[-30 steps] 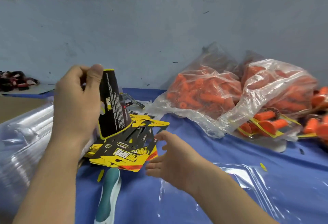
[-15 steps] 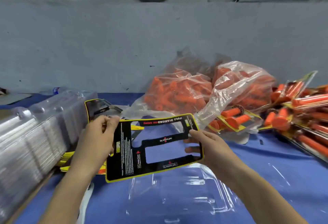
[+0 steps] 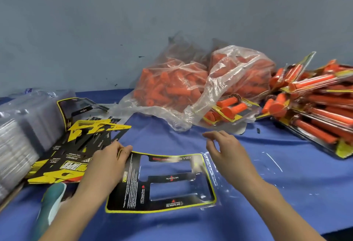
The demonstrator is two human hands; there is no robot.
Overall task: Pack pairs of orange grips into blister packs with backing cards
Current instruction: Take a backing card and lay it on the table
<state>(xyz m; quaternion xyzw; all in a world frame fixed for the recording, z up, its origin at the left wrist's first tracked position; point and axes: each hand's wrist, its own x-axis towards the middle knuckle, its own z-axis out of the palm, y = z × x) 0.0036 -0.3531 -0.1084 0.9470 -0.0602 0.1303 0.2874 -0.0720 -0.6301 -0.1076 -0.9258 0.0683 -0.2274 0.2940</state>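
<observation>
A black backing card [image 3: 168,204] with a yellow border and two cut-out windows lies flat on a clear blister pack [image 3: 221,175] on the blue table. My left hand [image 3: 107,162] holds the card's left edge, thumb on top. My right hand [image 3: 227,149] hovers just above the card's right end, fingers loosely spread and holding nothing. Two clear plastic bags of loose orange grips [image 3: 172,87] sit behind, against the wall.
A pile of spare black-and-yellow cards [image 3: 76,151] lies at the left beside stacked clear blisters [image 3: 24,126]. Finished packs of orange grips [image 3: 315,118] are heaped at the right. A teal-handled tool [image 3: 49,204] lies near my left forearm.
The card was held up by both hands; it now lies flat on the blister pack. My right hand has let go of it and lifted away to the right.
</observation>
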